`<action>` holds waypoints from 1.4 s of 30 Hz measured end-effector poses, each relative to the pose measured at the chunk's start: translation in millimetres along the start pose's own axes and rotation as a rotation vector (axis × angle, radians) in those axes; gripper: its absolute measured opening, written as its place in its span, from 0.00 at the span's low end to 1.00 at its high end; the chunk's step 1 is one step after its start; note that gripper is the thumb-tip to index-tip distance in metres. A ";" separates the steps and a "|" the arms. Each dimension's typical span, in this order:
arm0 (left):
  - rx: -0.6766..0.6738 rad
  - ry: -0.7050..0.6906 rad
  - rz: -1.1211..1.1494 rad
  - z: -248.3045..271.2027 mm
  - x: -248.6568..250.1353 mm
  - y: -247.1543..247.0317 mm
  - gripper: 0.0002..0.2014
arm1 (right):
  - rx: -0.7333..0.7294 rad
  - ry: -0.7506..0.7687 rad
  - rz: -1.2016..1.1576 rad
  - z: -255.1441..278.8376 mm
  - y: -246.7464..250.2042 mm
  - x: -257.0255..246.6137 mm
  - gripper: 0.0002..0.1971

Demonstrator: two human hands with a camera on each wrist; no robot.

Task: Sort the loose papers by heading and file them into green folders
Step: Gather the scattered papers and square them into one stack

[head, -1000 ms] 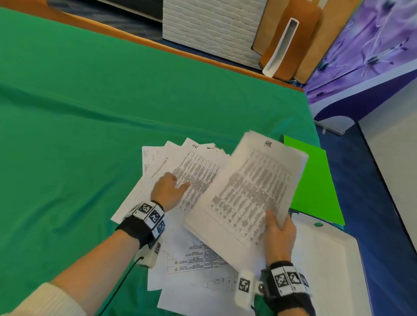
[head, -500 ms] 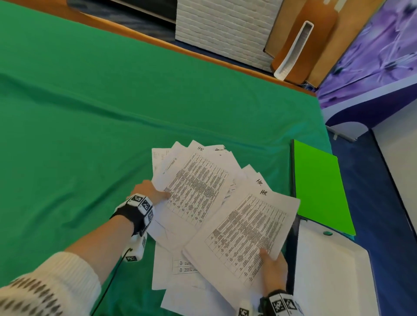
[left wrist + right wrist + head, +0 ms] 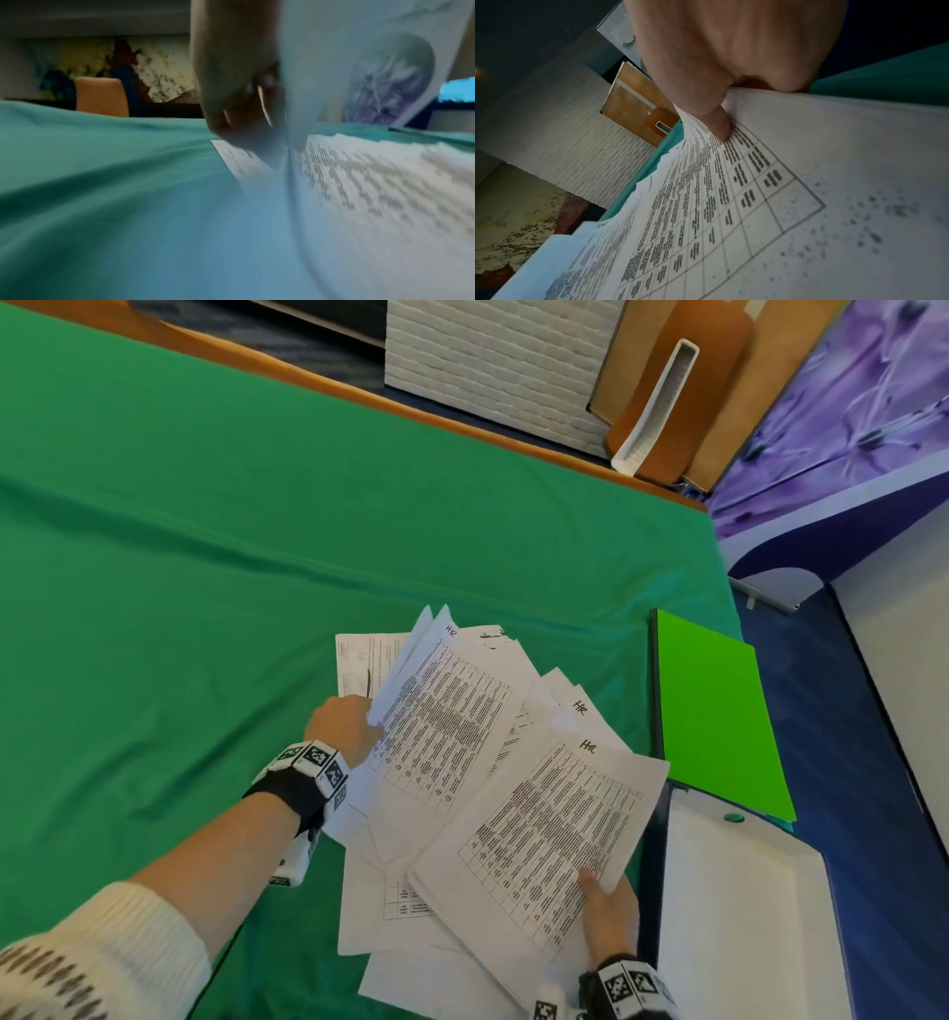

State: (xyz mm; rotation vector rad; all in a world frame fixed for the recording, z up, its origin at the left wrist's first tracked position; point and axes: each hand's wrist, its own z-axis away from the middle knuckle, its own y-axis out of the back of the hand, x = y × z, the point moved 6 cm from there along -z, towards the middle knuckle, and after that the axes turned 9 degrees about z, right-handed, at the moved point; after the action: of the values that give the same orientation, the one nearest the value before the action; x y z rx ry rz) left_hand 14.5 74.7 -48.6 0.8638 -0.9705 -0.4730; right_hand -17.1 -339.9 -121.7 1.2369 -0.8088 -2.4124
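Head view: a table (image 3: 205, 516) under green cloth, its far wooden edge running diagonally, with broad bare cloth to the left and beyond; a white brick panel (image 3: 493, 356) and brown boards (image 3: 683, 392) stand behind. The loose papers (image 3: 441, 814) lie fanned near the table's right end, just beside a green folder (image 3: 714, 711) and a white tray (image 3: 744, 916) at the right edge. The left hand (image 3: 341, 729) lifts the left edge of an upper sheet (image 3: 447, 721); the right hand (image 3: 608, 924) holds the near corner of a sheet headed "HR" (image 3: 549, 829), thumb on top. Left wrist view – blurred: the fingers (image 3: 239, 113) curl down under the raised sheet's edge, which they grip, the page standing up at the right over the printed pile. Right wrist view: the thumb (image 3: 721, 125) presses on the gridded sheet, pinching it against fingers hidden beneath – green cloth shows past its edge.
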 end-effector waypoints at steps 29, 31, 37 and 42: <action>-0.340 0.092 1.271 64.1 10.7 -2.7 0.32 | 0.016 0.370 -0.711 72.7 38.5 -164.4 0.28; -0.335 0.119 1.292 65.9 6.3 -13.2 0.29 | 0.111 0.434 -0.615 71.8 40.8 -163.4 0.10; -0.327 0.200 1.277 68.8 -16.8 -25.8 0.18 | 0.139 0.430 -0.550 68.9 40.3 -150.5 0.10; -0.278 0.246 1.242 68.1 -28.4 -32.1 0.16 | 0.093 0.327 -0.603 59.8 35.5 -146.3 0.07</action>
State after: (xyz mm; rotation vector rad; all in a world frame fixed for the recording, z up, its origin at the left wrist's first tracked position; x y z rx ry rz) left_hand -57.9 46.9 -70.0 -0.0342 -0.9940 0.5476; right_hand 19.4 -273.6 21.5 2.0881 -0.5012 -2.4999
